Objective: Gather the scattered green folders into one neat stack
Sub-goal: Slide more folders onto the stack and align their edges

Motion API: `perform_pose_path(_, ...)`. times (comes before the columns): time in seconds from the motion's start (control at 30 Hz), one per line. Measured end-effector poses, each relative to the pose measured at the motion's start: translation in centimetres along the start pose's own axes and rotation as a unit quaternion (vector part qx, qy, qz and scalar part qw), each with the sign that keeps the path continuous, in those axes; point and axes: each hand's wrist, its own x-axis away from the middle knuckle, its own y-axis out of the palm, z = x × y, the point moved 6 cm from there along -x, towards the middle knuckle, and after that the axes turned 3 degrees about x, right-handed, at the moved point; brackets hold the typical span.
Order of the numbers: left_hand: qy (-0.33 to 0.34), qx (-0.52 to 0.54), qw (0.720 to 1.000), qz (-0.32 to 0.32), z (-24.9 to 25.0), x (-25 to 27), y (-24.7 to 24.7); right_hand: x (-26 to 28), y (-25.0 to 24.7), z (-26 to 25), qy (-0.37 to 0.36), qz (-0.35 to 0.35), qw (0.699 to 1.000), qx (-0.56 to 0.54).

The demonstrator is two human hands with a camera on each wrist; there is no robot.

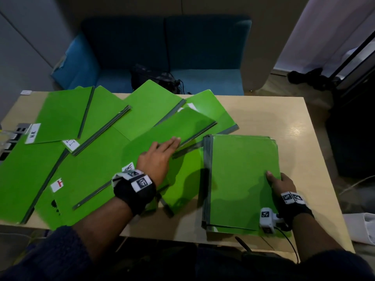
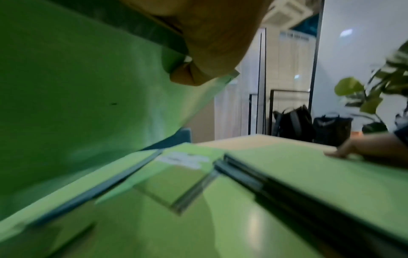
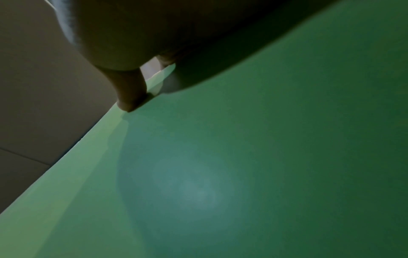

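Loose flat green plastic folders point(image 1: 85, 175) fanned, overlapping, across left and centre of pale wooden table point(image 1: 300, 126). One raised green folder point(image 1: 172, 128) lifted by left hand point(image 1: 156, 159), fingers extended over its top. Neat green folder stack point(image 1: 241, 179) at table's right, pinched at right edge by right hand point(image 1: 282, 183), thumb on top.

Blue sofa point(image 1: 166, 49) behind the wooden table point(image 1: 284, 118)
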Motion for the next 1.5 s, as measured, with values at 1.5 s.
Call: perform_pose_path(1.5,0.136,0.016,0.980,-0.143,13.5,-9.5,4.3,-3.0,-6.7,4.6,0.060,0.022,0.998,0.008)
